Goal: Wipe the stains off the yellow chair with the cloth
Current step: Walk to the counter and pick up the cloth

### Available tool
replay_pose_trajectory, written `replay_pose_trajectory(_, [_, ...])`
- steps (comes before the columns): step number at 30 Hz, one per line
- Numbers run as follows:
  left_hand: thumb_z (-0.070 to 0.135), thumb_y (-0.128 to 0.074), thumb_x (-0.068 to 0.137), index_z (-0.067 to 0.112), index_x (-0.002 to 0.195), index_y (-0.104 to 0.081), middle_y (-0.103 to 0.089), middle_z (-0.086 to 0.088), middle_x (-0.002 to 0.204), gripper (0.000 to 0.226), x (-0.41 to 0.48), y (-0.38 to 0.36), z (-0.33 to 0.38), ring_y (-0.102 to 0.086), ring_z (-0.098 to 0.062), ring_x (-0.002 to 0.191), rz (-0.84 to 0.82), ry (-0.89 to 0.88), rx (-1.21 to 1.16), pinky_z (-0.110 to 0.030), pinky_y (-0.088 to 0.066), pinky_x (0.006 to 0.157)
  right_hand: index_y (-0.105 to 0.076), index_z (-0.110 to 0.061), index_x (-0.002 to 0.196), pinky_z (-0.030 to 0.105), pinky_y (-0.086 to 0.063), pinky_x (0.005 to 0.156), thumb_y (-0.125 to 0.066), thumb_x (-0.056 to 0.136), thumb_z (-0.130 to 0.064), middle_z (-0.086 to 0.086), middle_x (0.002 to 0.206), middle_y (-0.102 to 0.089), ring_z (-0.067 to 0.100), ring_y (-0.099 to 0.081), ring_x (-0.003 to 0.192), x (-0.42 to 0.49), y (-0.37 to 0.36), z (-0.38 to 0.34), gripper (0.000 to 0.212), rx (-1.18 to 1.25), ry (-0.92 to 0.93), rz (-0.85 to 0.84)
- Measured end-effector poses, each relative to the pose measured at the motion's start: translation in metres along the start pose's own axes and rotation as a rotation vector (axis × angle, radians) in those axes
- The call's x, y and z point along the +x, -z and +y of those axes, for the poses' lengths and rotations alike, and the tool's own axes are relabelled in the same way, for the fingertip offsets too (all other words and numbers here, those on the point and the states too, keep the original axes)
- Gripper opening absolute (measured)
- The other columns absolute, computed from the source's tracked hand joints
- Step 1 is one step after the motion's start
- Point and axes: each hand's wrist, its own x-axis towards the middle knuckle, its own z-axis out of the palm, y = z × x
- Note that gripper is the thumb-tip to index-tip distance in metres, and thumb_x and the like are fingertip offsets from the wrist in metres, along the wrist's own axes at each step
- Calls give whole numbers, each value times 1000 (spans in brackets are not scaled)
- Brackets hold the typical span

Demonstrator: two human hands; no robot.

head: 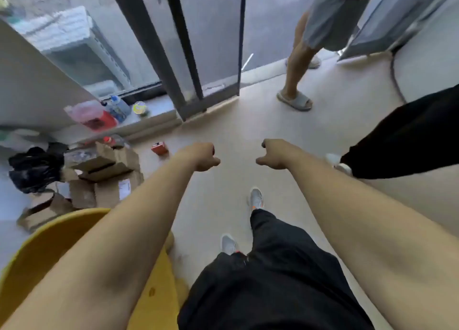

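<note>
Both bare arms reach forward over the pale floor (223, 120), held out side by side with a gap between them. The left hand (202, 157) is curled into a loose fist, knuckles up, thumb poking toward the middle; nothing shows in it. The right hand (272, 154) is curled the same way, fingers folded under and thumb pointing inward, and it too looks empty, though the view is from behind the knuckles, so the palms are hidden. The yellow chair (49, 250) sits at the lower left, under the left forearm — its rounded rim curves up from the edge of the frame, and a small dark stain (152, 291) marks the yellow surface near the wearer's leg. No cloth can be made out. The wearer's black trousers (273, 280) and grey shoes (256, 198) stand on the floor just right of the chair. Behind the chair, cardboard boxes (106, 173) are piled beside a black bag (34, 168), with a small red item (159, 148) lying on the floor near them. A pink and red container (92, 115) and some bottles rest on the sill by the glass door (188, 56). A person in grey shorts and slippers (295, 101) stands at the doorway, and another leg in black (409, 135) enters from the right.
</note>
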Motion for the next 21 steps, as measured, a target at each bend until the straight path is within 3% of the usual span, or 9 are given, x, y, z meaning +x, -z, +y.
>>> replay_pose_trajectory(7, [50,-54,93,22,134,-53,-58,-7,133,50,9,-16,159,-54,-29,118,-69,-241,225,-41,-47,97,-45,-21,145,43,-46,103,-60,90,-46,5,146,-51,28,-52,128,-57,-8,129,63,222,-194,58])
replay_pose_trajectory(12, [46,-53,96,20,140,-50,-56,-8,135,51,3,-38,285,-54,-28,119,-126,-349,358,-35,-41,83,-45,-17,147,37,-44,101,-59,94,-42,7,150,-46,29,-48,132,-98,-22,228,60,384,-298,98])
replay_pose_trajectory(15, [45,-53,97,17,143,-48,-55,-9,140,54,2,-60,377,-52,-29,125,-158,-409,437,-39,-45,96,-44,-16,147,41,-46,103,-59,93,-41,5,150,-46,29,-50,130,-130,-30,305,61,505,-350,143])
replay_pose_trajectory(17, [46,-53,98,16,146,-46,-53,-9,144,56,-4,-79,443,-50,-29,129,-175,-461,479,-42,-44,105,-50,-17,142,36,-48,92,-58,94,-42,4,141,-55,28,-55,121,-157,-36,361,55,557,-401,160])
replay_pose_trajectory(19, [46,-53,98,17,147,-44,-52,-9,146,57,-15,-97,513,-49,-30,131,-167,-539,535,-42,-42,107,-57,-16,130,32,-45,79,-59,94,-40,7,127,-61,28,-59,109,-189,-41,419,43,603,-468,197])
replay_pose_trajectory(21, [42,-54,98,16,144,-47,-52,-9,144,53,-26,-116,580,-50,-30,129,-162,-635,578,-40,-42,104,-59,-17,122,33,-46,80,-60,92,-38,6,122,-63,29,-60,104,-221,-48,476,36,655,-554,249])
